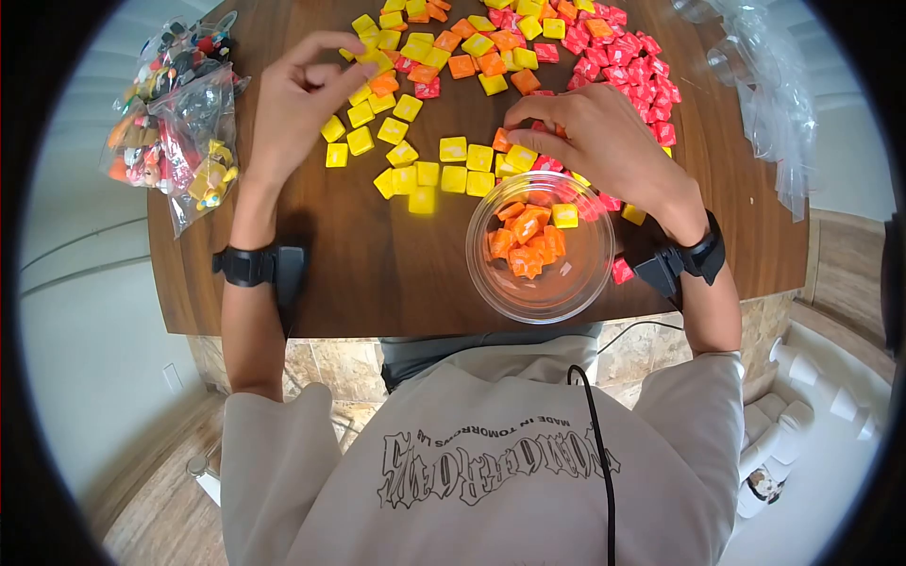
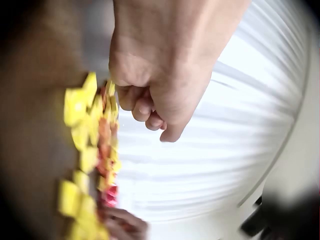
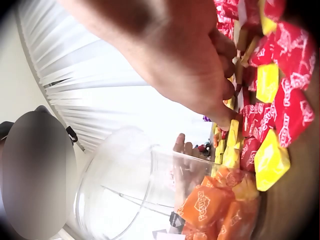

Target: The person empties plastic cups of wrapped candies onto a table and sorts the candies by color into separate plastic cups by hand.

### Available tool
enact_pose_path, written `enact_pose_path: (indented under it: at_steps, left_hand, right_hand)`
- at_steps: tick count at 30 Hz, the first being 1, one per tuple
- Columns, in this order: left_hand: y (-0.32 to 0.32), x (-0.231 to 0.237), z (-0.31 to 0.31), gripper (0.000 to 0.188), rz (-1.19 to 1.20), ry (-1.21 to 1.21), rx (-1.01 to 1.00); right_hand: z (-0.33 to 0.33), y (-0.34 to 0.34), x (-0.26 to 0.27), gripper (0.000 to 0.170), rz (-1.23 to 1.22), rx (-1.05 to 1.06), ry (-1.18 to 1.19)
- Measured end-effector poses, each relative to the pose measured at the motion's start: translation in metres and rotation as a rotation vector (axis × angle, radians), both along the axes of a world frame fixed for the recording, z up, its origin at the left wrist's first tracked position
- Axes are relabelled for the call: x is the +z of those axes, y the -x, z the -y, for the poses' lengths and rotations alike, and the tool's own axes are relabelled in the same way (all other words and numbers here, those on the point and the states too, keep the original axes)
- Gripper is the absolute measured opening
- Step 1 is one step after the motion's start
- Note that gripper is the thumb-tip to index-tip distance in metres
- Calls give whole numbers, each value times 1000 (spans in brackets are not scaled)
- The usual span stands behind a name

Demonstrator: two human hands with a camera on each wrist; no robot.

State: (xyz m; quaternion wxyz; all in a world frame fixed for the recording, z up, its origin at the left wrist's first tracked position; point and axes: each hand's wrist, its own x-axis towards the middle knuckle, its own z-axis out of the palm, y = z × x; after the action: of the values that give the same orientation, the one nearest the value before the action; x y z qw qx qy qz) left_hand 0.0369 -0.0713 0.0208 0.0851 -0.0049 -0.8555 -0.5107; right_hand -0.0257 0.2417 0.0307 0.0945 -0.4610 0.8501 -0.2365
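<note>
My left hand [image 1: 307,99] is over the left side of the table, thumb and index finger spread close by a yellow wrapped candy [image 1: 375,58]. In the left wrist view, the other fingers [image 2: 142,107] of this hand curl loosely with nothing visible between them and the thumb. My right hand [image 1: 599,137] reaches down into the candies behind the bowl, its fingertips beside an orange wrapped candy [image 1: 502,139]; I cannot tell whether they pinch it. Below that hand is a clear round bowl [image 1: 486,283] containing several orange candies [image 1: 526,261] and a yellow candy [image 1: 565,216].
Red candies [image 1: 632,71] are heaped at the far right, with yellow and orange ones scattered across the middle. Bags of small toy figures [image 1: 156,137] lie at the left edge, clear plastic packaging [image 1: 769,104] at the right. A red candy [image 1: 623,271] lies beside the bowl.
</note>
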Motion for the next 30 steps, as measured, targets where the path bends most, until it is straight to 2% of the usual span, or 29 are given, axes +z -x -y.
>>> enact_pose_path:
  at_steps: [1,2,4,7,9,12,13,14,15,16,17,18,19,20,22,23,24,25,27,28,30]
  left_hand:
    - [-2,2,-1,24,-3,229,2]
    - [-3,2,-2,24,-2,230,0]
    - [-5,2,-4,33,15,475,-92]
    - [-5,3,-5,36,22,493,-78]
    - [-6,2,-6,36,-2,493,-82]
    - [-4,-7,-5,30,-16,483,-80]
    - [-2,-13,-2,24,-42,362,-48]
    - [0,-17,3,21,-66,239,-17]
    - [2,-16,13,21,-66,237,-19]
    - [5,-13,26,22,11,-212,-41]
    - [7,-8,30,25,89,-662,-64]
    - [7,-5,30,25,88,-667,-67]
    - [5,1,27,27,78,-892,-41]
    - [4,4,25,29,67,-1116,-12]
    - [7,-4,39,30,73,-1155,26]
    - [9,-9,49,30,110,-1032,90]
    - [12,-16,55,31,147,-908,151]
    - [15,-23,53,31,149,-908,149]
    - [18,-36,47,32,-269,237,234]
    - [16,-34,42,32,-268,236,235]
    - [8,-20,27,33,9,468,161]
  right_hand:
    - [1,-1,0,23,0,-2,4]
    - [2,-3,1,24,-15,-39,18]
    - [2,-7,1,24,-26,-74,28]
    - [4,-9,2,25,-82,-32,-4]
    - [5,-9,5,23,-10,-23,-66]
    - [3,-6,5,18,67,-28,-24]
    - [3,-5,2,18,66,-29,-25]
    - [1,-2,-4,18,176,-11,135]
    - [-1,2,-8,19,283,6,294]
    - [-8,7,-4,19,283,3,291]
    - [-17,13,6,25,717,-38,537]
    - [-23,19,12,30,1152,-80,781]
    - [-24,24,4,24,1369,-155,1088]
    - [-25,30,1,24,1367,-155,1086]
    - [-26,39,-2,22,1637,170,1267]
    - [-22,32,9,27,1597,-16,1250]
    - [-21,33,6,27,1597,-18,1251]
    - [-20,35,2,28,1542,-80,1138]
    - [-21,35,-6,30,1364,-127,933]
    - [-17,30,-6,30,1364,-127,931]
    - [-5,17,-5,27,529,-387,539]
